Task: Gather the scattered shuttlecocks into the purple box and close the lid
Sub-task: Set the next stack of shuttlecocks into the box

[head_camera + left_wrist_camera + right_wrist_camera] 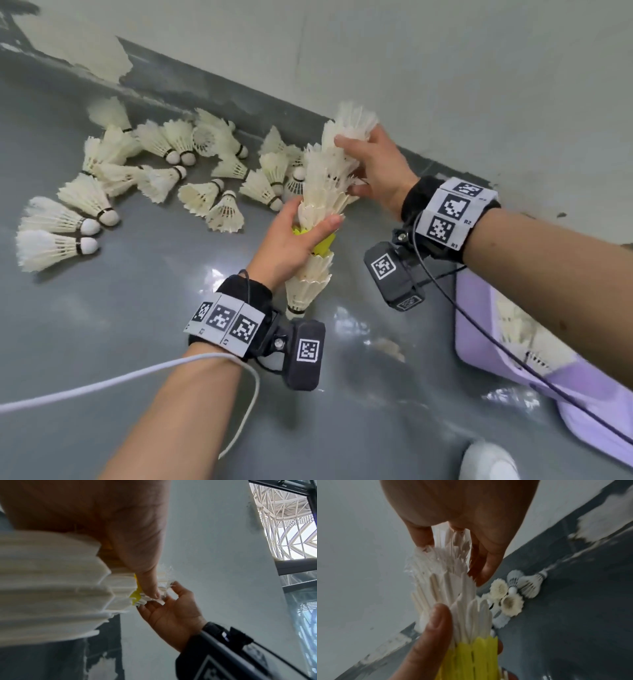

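The left hand [291, 240] grips the middle of a long nested stack of shuttlecocks [320, 205], fingers and thumb curled round it just where one yellow shuttlecock [323, 244] sits among the white ones. The stack is held clear of the grey floor [137, 342], tilted, with its cork end pointing down towards the person and its feathered end up near the wall [445, 68]. The right hand [376, 168] holds the upper end of the same stack, its fingers curled about the top feathers, the thumb on the near side. Many loose shuttlecocks [154, 171] lie scattered on the floor along the foot of the wall, to the left of the hands. The purple box [479, 342] stands open on the floor at the right edge, under the right forearm, with a few white shuttlecocks [527, 332] lying inside it. A white cable [102, 380] trails from the left wrist.
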`<state>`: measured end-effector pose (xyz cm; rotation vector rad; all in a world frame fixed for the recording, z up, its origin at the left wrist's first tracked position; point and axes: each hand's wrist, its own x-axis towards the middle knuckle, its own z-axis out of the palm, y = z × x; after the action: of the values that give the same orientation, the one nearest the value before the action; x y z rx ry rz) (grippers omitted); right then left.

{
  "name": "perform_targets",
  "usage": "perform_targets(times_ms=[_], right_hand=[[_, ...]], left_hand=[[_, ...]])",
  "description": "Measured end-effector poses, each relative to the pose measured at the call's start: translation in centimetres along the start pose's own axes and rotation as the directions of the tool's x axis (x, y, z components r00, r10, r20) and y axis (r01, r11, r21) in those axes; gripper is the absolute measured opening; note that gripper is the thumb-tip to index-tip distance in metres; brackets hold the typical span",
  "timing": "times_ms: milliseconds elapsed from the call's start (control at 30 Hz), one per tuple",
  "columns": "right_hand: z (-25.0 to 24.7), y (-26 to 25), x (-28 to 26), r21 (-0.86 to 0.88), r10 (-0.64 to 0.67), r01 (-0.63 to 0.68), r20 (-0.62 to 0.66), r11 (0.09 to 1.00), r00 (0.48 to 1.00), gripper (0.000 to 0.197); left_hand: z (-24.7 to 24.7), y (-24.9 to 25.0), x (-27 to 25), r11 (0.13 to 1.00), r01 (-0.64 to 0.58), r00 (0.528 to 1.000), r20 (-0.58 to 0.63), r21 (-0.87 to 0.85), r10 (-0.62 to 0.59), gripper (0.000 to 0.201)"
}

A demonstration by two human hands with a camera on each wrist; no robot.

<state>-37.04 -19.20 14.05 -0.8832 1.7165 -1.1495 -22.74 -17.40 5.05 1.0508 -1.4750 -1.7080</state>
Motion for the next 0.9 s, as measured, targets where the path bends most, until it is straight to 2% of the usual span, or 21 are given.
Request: perform_targets(times_ms=[67,133,333,433,500,567,667,767,900], right_hand=[[-3.8,0.0,-0.3,0.011,0.033,-0.032,-0.065,0.999,0.997,0.032],[-7.1,0.3,-0.7,-0.009,0.044,-0.045,-0.113,0.999,0.993,0.025],[-17.6,2.3,-2.5,0.014,0.084,-0.083,-0.269,0.996,0.959,0.010],[-21.9,3.6,-3.0,0.063,0.130,-0.115,-0.356,0.991,0.926,0.018],[-24.2,4.2,-3.2,0.088,0.140,-0.115,-0.394,0.990,0.908,0.016],[-26.5,4.7,-3.5,0.103,0.145,-0.112,-0.412,0.988,0.900,0.009],[-29.5,5.8,-3.4,0.127,0.165,-0.124,-0.400,0.984,0.901,0.016],[-32.0,7.5,-3.0,0.165,0.201,-0.148,-0.370,0.975,0.907,0.022],[-33.7,10.0,-2.5,0.203,0.252,-0.192,-0.335,0.960,0.908,0.023]], left_hand=[[3.1,0.9,0.8,1.000,0.009,0.998,0.064,-0.001,-0.009,0.055],[5.9,1.4,1.1,0.999,0.034,0.992,0.119,-0.023,-0.031,0.050],[15.9,3.3,1.0,0.994,0.102,0.955,0.284,-0.039,-0.087,0.050],[20.1,3.9,1.0,0.988,0.146,0.934,0.335,-0.051,-0.120,0.053],[22.5,4.1,1.1,0.980,0.187,0.918,0.366,-0.064,-0.151,0.056],[25.0,4.1,1.3,0.972,0.223,0.901,0.397,-0.072,-0.177,0.058],[28.6,4.0,1.4,0.962,0.255,0.886,0.423,-0.097,-0.192,0.036],[31.5,3.4,1.7,0.963,0.259,0.892,0.401,-0.079,-0.207,0.047],[33.5,1.7,2.0,0.974,0.214,0.907,0.355,0.075,-0.227,0.051]])
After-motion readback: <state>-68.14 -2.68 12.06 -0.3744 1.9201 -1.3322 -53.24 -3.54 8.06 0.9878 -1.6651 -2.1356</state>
